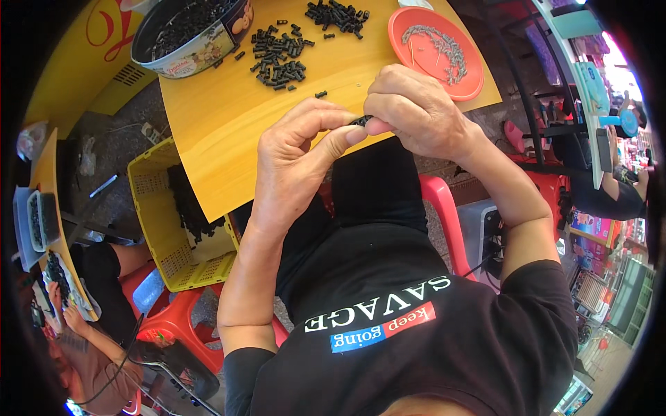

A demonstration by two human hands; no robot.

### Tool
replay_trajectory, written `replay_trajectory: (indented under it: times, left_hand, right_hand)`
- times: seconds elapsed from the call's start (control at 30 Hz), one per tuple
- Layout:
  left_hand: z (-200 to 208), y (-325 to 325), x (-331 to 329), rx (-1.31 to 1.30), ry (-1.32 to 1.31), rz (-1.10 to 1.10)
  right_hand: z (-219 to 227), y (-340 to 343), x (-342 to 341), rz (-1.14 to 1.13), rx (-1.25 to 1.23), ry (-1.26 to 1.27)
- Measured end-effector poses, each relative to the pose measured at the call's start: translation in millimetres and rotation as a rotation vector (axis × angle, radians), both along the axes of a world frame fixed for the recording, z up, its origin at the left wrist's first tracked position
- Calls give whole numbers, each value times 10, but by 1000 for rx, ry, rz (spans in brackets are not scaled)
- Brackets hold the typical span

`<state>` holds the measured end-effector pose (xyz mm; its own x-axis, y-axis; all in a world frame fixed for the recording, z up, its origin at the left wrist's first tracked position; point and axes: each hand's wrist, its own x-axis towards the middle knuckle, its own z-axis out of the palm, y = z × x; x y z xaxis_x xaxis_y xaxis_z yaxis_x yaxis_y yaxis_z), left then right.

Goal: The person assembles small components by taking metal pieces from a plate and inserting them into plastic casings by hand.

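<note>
Above the near edge of the yellow table [229, 170], my two hands meet over one small black plastic part [361, 120]. My left hand [295, 149] pinches it between thumb and forefinger. From the other side, my right hand [414, 107] closes its fingers on the part's right end; whether a smaller piece sits in them is hidden. Piles of similar black parts [279, 59] lie beyond my left hand, with a further heap [338, 17] behind. A red plate [475, 84] with small grey pieces [454, 52] stands past my right hand.
A round tub [184, 67] full of black parts stands at the table's far left. A yellow crate [152, 215] holding black parts is below the table's left side. Red stools [177, 322] stand at the left, where another person's hands [69, 312] work at another table.
</note>
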<state>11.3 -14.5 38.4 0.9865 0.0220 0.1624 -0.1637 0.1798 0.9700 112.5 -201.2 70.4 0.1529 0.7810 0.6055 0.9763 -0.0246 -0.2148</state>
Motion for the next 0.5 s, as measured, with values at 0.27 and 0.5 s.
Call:
replay_trajectory:
  times: [0.27, 0.5]
  left_hand:
    - [33, -38, -19, 198, -176, 186]
    - [39, -52, -15, 246, -216, 234]
  right_hand:
    - [96, -10, -146, -162, 37, 164]
    - [91, -49, -250, -286, 50, 356]
